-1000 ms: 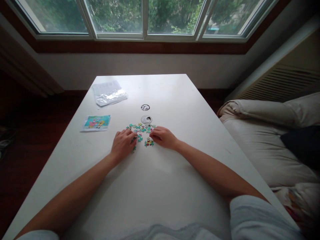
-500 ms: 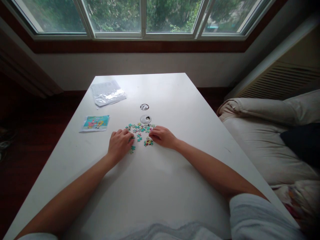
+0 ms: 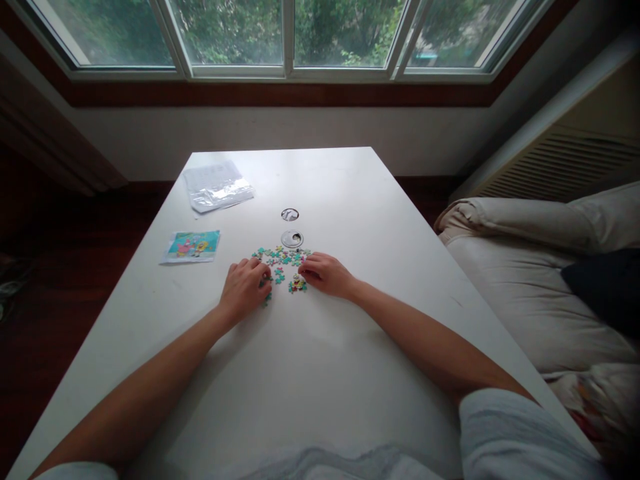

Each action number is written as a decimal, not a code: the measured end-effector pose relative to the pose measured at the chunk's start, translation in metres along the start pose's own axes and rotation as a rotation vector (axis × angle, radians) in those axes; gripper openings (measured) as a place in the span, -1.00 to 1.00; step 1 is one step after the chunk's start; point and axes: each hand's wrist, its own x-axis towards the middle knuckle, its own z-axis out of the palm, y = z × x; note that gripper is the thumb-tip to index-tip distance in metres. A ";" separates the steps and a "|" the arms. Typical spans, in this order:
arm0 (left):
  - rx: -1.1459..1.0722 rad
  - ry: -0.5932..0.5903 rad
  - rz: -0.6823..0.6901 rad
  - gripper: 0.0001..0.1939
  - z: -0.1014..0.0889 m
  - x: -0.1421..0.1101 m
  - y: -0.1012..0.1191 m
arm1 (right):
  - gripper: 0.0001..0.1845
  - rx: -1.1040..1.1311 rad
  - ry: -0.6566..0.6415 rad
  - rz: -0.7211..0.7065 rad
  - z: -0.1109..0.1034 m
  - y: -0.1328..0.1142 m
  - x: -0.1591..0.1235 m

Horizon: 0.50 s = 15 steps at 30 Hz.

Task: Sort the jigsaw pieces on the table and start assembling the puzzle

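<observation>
Head view, only one we have. Left hand point(image 3: 244, 287) is curled at the left end of the loose puzzle pieces point(image 3: 287, 259), fingertips over a few of them. Right hand point(image 3: 326, 273) has its fingers bunched at the right end, just beside a small colored cluster point(image 3: 297, 285). Pieces are tiny and the fingers cover them, so we can't tell whether either hand pinches one.

All of it sits mid-surface point(image 3: 320, 373), just nearer us than the round disc point(image 3: 292, 239). Picture packet point(image 3: 193, 247) lies flat to the left, well apart, art visible: handy for checking colors.

To do this well, our judgement: spread the pieces sideways with light fingertips, one layer, faces up. Lift by the edges, no dragging through the cluster. Right hand is the risk: a careless knuckle could nudge that cluster.
</observation>
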 end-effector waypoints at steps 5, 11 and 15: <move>0.042 0.024 0.018 -0.88 -0.001 -0.004 0.005 | -0.87 0.001 0.002 -0.011 0.000 0.001 0.000; 0.120 0.037 0.035 -0.82 -0.005 -0.007 0.007 | -0.86 -0.010 -0.007 -0.016 0.000 0.001 0.000; 0.145 0.026 0.027 -0.83 -0.007 -0.008 0.007 | -0.86 -0.009 0.006 -0.020 0.000 0.002 -0.001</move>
